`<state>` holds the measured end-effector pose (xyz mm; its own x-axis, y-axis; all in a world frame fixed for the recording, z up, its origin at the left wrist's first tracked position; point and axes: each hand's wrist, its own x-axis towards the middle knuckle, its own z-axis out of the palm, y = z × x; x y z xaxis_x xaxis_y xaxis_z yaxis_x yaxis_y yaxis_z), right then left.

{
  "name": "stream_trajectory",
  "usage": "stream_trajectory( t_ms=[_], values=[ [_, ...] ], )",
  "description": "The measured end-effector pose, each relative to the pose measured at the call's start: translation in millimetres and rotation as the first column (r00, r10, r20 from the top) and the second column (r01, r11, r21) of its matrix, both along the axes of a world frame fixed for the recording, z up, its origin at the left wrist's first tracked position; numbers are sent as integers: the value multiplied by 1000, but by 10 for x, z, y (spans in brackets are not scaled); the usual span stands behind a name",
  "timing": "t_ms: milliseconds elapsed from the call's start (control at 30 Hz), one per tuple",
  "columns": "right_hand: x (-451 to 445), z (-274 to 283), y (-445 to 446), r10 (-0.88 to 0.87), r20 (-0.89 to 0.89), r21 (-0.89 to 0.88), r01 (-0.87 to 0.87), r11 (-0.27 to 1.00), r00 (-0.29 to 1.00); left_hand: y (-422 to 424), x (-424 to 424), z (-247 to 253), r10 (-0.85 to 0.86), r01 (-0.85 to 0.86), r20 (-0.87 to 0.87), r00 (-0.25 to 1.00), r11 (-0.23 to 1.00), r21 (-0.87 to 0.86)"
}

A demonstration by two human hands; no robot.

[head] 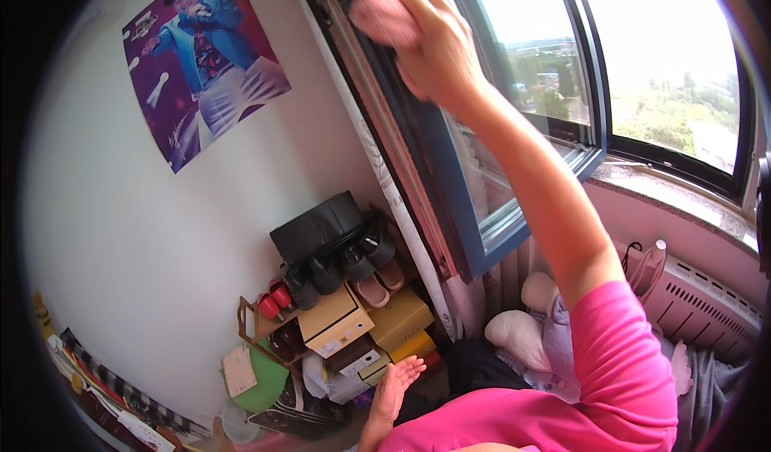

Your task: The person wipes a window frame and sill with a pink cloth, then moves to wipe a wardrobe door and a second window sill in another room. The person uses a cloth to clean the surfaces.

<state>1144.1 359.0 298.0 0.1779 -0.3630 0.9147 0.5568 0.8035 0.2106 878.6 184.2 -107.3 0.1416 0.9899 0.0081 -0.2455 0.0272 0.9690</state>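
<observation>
High up at the top of the view, my right hand (443, 48) holds a bunched pink cloth (380, 9). Hand and cloth are slightly blurred, over the dark blue frame (443, 169) of a window sash that stands open into the room. Whether the cloth presses on the frame I cannot tell. The sash's glass (536, 48) shows behind my raised arm. Low in the view, in front of my body, my left hand (394, 386) is bare, with fingers extended and nothing in it. Behind it are stacked shoe boxes (397, 319).
Several shoes (355, 259) and a black box (316, 226) top the shoe rack. A poster (208, 60) hangs on the left wall. Plush toys (521, 337) lie below the sash, and a white heater (705, 298) stands under the stone windowsill (674, 196).
</observation>
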Motion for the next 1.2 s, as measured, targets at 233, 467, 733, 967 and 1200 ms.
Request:
stream_trajectory(
  t_ms=[233, 467, 733, 967, 1200],
  values=[
    [50, 1292, -6, 69, 25, 227, -73, 971, 997, 220, 89, 166, -20, 20, -5, 1000, 999, 29],
    [28, -97, 115, 84, 42, 31, -85, 996, 996, 863, 508, 1022, 160, -23, -227, 961, 861, 509],
    [220, -1519, -173, 96, 163, -214, -60, 975, 982, 1353, 1045, 1747, 249, -172, -9, 968, 697, 696],
    [315, -398, 189, 84, 177, 68, -97, 993, 981, 1562, 1282, 1905, 202, -140, 19, 979, 606, 783],
    [601, 910, 746, -80, -35, 281, 87, 956, 996, 1651, 1466, 1892, 213, -184, 69, 975, 588, 787]
  ],
)
